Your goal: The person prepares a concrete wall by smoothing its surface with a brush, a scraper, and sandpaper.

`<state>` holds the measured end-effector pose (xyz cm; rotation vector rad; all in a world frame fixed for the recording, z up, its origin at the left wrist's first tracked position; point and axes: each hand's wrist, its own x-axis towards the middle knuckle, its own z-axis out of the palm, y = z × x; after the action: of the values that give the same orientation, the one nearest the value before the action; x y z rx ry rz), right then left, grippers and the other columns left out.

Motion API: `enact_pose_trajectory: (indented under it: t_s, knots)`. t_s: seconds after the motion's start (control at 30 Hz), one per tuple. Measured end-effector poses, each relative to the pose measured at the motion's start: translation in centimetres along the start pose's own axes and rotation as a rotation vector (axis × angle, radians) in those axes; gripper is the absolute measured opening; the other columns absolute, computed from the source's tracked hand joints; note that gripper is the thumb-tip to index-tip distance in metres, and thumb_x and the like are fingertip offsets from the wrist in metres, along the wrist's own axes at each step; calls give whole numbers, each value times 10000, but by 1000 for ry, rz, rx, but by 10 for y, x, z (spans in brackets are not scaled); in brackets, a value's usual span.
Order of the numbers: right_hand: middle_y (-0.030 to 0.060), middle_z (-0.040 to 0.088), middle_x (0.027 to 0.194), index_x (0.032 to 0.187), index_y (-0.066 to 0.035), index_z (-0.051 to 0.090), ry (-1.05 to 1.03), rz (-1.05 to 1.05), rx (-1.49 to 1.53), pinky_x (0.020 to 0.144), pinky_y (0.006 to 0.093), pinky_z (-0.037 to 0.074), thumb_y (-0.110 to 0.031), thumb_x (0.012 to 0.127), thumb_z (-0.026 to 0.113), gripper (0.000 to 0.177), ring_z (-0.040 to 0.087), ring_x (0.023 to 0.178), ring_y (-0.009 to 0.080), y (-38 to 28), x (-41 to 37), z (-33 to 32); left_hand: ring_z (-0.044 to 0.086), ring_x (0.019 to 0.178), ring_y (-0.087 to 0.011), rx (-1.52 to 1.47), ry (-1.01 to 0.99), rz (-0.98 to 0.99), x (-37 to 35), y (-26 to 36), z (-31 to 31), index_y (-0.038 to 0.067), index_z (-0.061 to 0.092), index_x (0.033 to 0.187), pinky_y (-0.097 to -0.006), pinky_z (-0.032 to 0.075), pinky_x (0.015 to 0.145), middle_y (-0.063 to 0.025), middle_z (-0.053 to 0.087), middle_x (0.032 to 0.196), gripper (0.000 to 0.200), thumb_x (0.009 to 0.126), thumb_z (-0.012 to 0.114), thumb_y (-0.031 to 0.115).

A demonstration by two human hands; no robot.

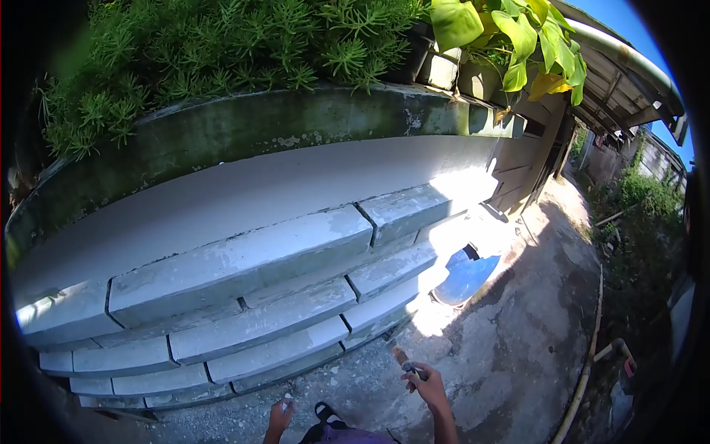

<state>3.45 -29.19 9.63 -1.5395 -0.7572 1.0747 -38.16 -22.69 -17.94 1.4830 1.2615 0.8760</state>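
My right hand (427, 386) is closed around the dark handle of what looks like a paintbrush (400, 356), its brownish bristle end pointing up and away from me, over the concrete ground. Lower in the view, my left hand (279, 416) is closed, with a small whitish object (287, 402) at its fingertips, too small to name. Both hands are apart from the wall. The nearest thing ahead of them is a stepped wall of pale grey and white blocks (266, 307), with dark gaps between the blocks.
A mossy ledge (281, 133) with green plants (222, 44) and pots (481, 80) tops the white wall. A blue container (467, 277) stands at the wall's right end. Along the concrete path (532, 333) runs a long pipe (592, 348). My sandalled foot (325, 413) shows below.
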Motion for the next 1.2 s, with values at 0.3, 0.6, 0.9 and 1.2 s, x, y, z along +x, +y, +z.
enact_pose_trajectory:
  t_s: [0.3, 0.6, 0.9, 1.2]
  knots:
    - [48, 660, 776, 1116, 53, 658, -143, 212, 240, 531, 249, 454, -43, 834, 789, 326, 600, 593, 118, 93, -116, 18, 651, 740, -170, 98, 791, -729, -323, -87, -60, 7, 653, 1041, -326, 515, 707, -80, 695, 868, 167, 953, 553, 109]
    - [5, 597, 683, 1173, -67, 716, -283, 54, -356, 489, 260, 385, -184, 915, 601, 305, 507, 554, 98, 321, -240, 27, 634, 699, -154, -237, 1339, -1074, -539, -166, -84, 20, 641, 1054, -314, 510, 677, -69, 689, 869, 171, 961, 548, 129]
    - [29, 568, 666, 1024, -66, 568, -183, 466, -19, 470, 274, 393, -182, 909, 611, 169, 510, 520, 129, 253, -309, 225, 702, 837, -366, -89, 937, -833, -536, -228, -232, 39, 630, 1169, -476, 534, 728, -164, 711, 936, 356, 896, 626, 267]
    - [132, 576, 831, 1158, -86, 319, -669, 345, -48, 443, 329, 435, -34, 887, 564, 368, 545, 520, 198, 186, -411, 537, 659, 1018, -413, 32, 857, -720, -666, -223, -386, 140, 638, 1171, -464, 540, 866, -208, 695, 1081, 338, 857, 624, 265]
